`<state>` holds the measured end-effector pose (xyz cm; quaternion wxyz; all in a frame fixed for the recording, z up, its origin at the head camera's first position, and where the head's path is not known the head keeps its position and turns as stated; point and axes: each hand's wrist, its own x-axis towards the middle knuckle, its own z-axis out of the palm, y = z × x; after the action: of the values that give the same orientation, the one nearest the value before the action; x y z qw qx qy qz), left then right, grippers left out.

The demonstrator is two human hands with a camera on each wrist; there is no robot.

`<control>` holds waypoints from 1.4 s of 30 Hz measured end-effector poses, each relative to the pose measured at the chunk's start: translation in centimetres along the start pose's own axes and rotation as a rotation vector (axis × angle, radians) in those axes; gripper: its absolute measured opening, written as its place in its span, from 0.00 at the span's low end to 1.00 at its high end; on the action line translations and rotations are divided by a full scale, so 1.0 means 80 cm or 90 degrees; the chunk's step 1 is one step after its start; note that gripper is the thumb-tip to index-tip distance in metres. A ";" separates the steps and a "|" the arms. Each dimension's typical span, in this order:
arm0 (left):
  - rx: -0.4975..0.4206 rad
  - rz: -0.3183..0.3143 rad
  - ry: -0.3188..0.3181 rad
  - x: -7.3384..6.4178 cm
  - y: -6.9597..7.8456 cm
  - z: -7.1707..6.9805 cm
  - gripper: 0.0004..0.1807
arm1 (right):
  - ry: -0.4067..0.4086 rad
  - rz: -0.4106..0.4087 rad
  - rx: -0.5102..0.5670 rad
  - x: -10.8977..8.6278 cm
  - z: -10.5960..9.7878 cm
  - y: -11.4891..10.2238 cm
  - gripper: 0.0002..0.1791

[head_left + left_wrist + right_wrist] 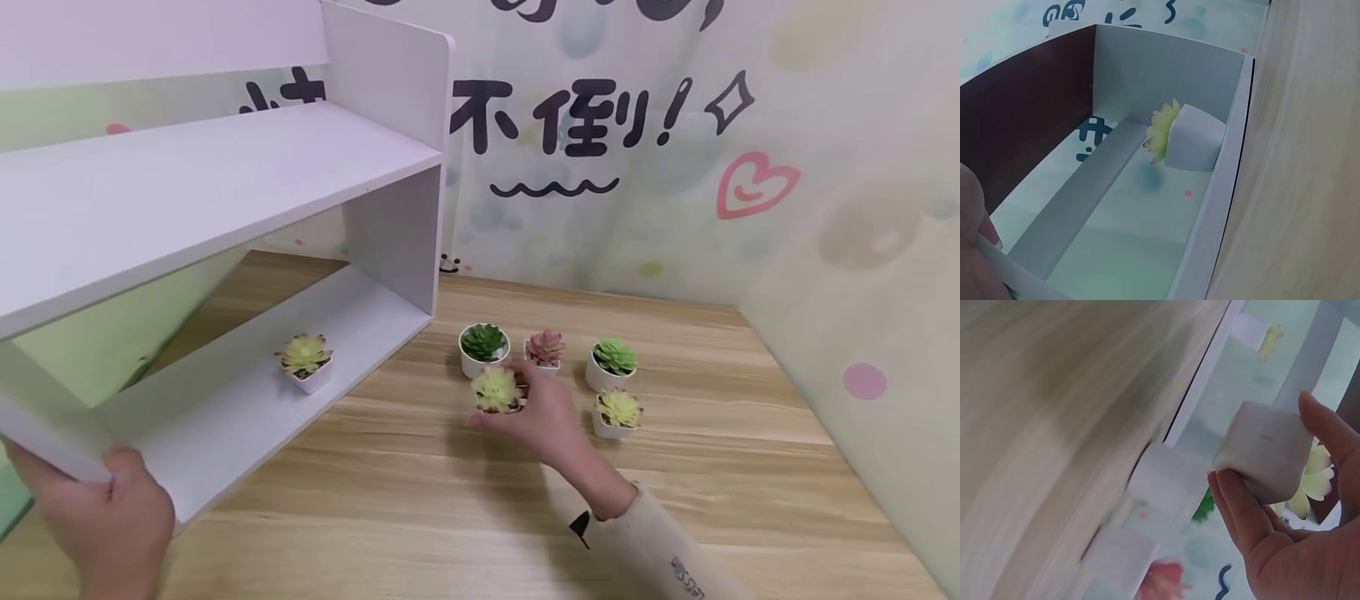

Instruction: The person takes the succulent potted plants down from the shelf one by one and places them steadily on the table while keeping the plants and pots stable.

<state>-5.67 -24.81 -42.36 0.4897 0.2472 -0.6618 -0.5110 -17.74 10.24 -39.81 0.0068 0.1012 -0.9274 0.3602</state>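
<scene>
My right hand (543, 414) pinches a small potted succulent (497, 389) with pale yellow-green leaves, held above the table. In the right wrist view its white square pot (1266, 450) sits between thumb and fingers, bottom toward the camera. At the lower left, my left hand (112, 508) grips the side panel of a white shelf unit (255, 417). A similar yellow-green succulent (303, 357) in a white pot stands on the bottom shelf. Near the right hand stand a dark green succulent (483, 343) and a reddish-pink succulent (545, 347), partly hidden by the hand.
Farther right on the wooden table (712, 467) stand a bright green succulent (613, 358) in a round white pot and a yellow-green succulent (618, 410) in front of it. Behind rises a wall covering (600, 233) with black lettering. The middle shelf (225, 183) overhangs the lower one.
</scene>
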 end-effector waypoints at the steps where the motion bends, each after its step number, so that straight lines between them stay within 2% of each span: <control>1: -0.002 0.009 0.003 0.000 -0.001 -0.001 0.41 | 0.000 0.007 -0.009 0.000 -0.002 0.005 0.47; 6: 0.008 0.007 0.003 -0.001 -0.002 -0.002 0.40 | 0.001 0.028 -0.043 0.000 -0.013 0.029 0.49; 17: 0.005 0.000 -0.008 -0.001 0.002 0.000 0.41 | -0.026 0.058 -0.061 0.001 -0.029 0.068 0.43; 24: -0.003 -0.002 -0.007 -0.001 0.004 -0.001 0.40 | -0.033 0.069 -0.068 0.001 -0.031 0.072 0.44; 37: -0.013 0.027 -0.012 0.001 0.000 -0.001 0.41 | -0.047 0.067 -0.104 0.002 -0.031 0.077 0.45; 42: -0.002 0.025 -0.022 0.001 0.003 -0.002 0.41 | -0.044 0.066 -0.113 -0.001 -0.029 0.074 0.51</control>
<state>-5.56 -24.90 -42.12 0.4886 0.2248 -0.6738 -0.5068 -18.94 16.05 -42.03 -0.0352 0.0647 -0.9593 0.2726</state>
